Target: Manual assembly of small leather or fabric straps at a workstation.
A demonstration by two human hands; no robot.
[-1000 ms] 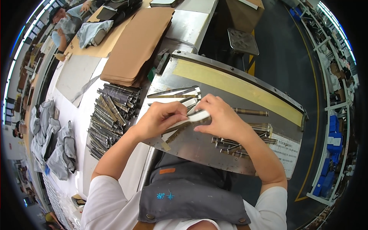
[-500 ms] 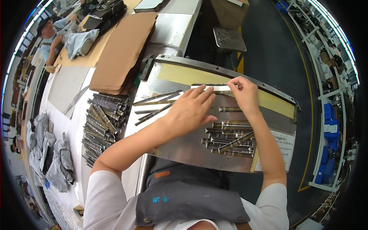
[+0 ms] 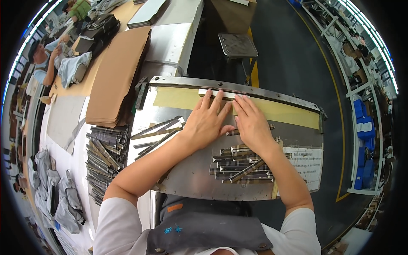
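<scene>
My grip was apart on both sides: neither hand pinched anything. The fingertips of my left hand [image 3: 207,123] and right hand [image 3: 251,125] lay over a pale strip [image 3: 228,95] at twelve o'clock, set along the metal bar [image 3: 272,93]. With only flat fingers on it, I judged that uneven pressure could skew the strip or slide one end away from the bar; my fingertips also sat close enough to that edge to be nipped should the bar move. My left fingers were slightly spread, thumb out toward three o'clock; my right fingers lay closer together, pointing to eleven. My forearms came up from seven and five. Loose strips [image 3: 238,163] lay at six, where my right forearm could knock them; others [image 3: 157,134] lay at nine, and a dense pile [image 3: 100,161] at eight on the worktop [image 3: 76,155].
</scene>
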